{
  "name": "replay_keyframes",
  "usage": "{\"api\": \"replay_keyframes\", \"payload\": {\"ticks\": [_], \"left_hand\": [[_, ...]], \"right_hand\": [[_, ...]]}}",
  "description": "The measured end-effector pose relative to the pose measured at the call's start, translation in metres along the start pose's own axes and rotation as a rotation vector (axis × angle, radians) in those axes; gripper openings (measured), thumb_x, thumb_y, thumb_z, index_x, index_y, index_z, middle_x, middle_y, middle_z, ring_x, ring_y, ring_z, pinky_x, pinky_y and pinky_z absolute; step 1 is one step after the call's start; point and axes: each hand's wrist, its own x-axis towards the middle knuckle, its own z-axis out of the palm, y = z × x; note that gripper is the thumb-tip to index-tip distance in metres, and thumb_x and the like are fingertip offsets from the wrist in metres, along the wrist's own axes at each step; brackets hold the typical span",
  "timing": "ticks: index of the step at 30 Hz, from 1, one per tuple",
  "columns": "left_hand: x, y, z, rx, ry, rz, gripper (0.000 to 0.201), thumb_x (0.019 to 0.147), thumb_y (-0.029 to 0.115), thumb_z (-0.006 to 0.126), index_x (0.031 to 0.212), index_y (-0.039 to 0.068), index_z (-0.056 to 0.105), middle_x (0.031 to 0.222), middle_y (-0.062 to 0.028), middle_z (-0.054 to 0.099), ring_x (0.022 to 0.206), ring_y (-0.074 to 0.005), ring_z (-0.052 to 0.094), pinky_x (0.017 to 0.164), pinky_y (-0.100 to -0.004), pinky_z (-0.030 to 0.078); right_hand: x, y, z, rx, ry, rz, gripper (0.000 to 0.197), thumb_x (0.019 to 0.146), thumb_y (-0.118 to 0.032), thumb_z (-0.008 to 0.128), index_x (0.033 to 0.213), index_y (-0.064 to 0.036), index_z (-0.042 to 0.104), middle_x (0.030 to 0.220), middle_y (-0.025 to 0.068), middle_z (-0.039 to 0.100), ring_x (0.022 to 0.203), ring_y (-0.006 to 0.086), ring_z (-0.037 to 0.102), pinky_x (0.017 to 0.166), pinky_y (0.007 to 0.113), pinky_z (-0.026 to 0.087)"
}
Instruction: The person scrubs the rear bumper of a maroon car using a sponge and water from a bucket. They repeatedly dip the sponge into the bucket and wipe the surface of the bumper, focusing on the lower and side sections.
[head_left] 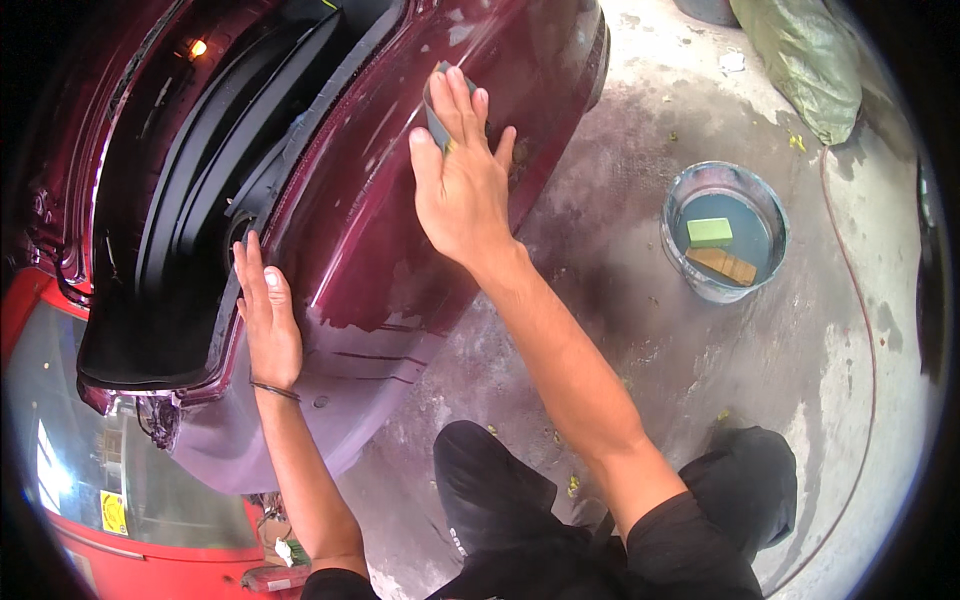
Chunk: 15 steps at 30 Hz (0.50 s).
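Observation:
My right hand (pixel 465 190) lies on the wet maroon bumper (pixel 375 235) of a car. A dark grey sheet of sandpaper (pixel 436 125) is held under its fingers, pressed to the paint; part of the sheet shows beside the index finger and at the fingertips. My left hand (pixel 268 325) rests with its fingers stretched out on the edge of the car's open trunk (pixel 165 320), holding nothing. A dark band circles the left wrist. Toward the near end, the bumper's paint looks dull and pale purple.
On the stained concrete floor to the right stands a bucket (pixel 668 235) of water with a green block (pixel 709 232) and a brown block (pixel 722 265) in it. Beyond are a pale green sack (pixel 805 70) and a thin hose (pixel 862 300). A red vehicle (pixel 120 560) stands at the left.

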Motion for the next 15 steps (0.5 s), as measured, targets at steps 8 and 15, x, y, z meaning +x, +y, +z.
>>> {"api": "replay_keyframes", "payload": {"ticks": [8,15], "left_hand": [[0.000,-0.004,0.002,0.030,0.001,0.007,0.075,0.116,0.068,0.023,0.177,0.024,0.026,0.185,-0.0156,0.015,0.171,-0.0370,0.013,0.132,-0.0669,0.008],[-0.004,-0.004,-0.002,0.056,0.004,-0.013,0.075,0.116,0.067,0.024,0.177,0.024,0.025,0.185,-0.0151,0.015,0.171,-0.0363,0.010,0.133,-0.0660,0.007]], "right_hand": [[-0.080,-0.034,0.022,-0.019,-0.141,0.045,0.071,0.114,-0.034,0.044,0.176,-0.0070,0.023,0.184,0.0174,0.016,0.168,0.0492,0.014,0.126,0.081,0.004],[-0.018,-0.014,0.012,-0.106,0.028,0.010,0.062,0.114,-0.035,0.046,0.170,-0.0086,0.040,0.180,0.0147,0.032,0.166,0.0460,0.022,0.126,0.082,0.011]]}}
